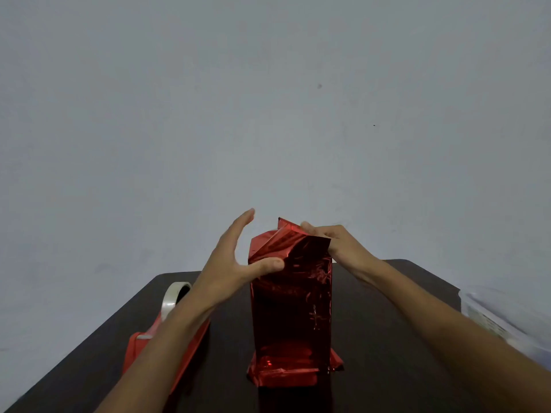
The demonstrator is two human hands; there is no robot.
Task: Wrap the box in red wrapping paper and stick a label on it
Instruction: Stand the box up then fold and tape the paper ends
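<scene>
At 8 o'clock from the box lies a red plastic tape dispenser (140,347) carrying a roll of clear tape (172,298), partly hidden behind the left forearm. The left hand (229,265) is spread wide with its fingers straight and lifted clear. Only its thumb presses the front face of the tall upright box (292,308), which stands mid-desk sheathed in shiny red foil wrapping paper (298,363). At 12 o'clock on the box the loose top flap (287,234) sticks up, creased. At 1 o'clock the right hand (337,242) pinches the flap's right corner with curled fingers.

The step in hand looks like closing the top end. To do it well, I judge the thumb should steady the box against tipping while the right hand draws the flap taut over the top edge. It should be creased firmly, because foil tends to spring back and crumple. The tape lies within the left hand's reach. The paper at the bottom end flares outward. No label is in view.

The dark brown desk (387,338) runs away toward 12 o'clock. At 3 o'clock, by its right edge, sits a clear plastic tub (489,317). Behind everything rises a plain pale grey wall (268,99).
</scene>
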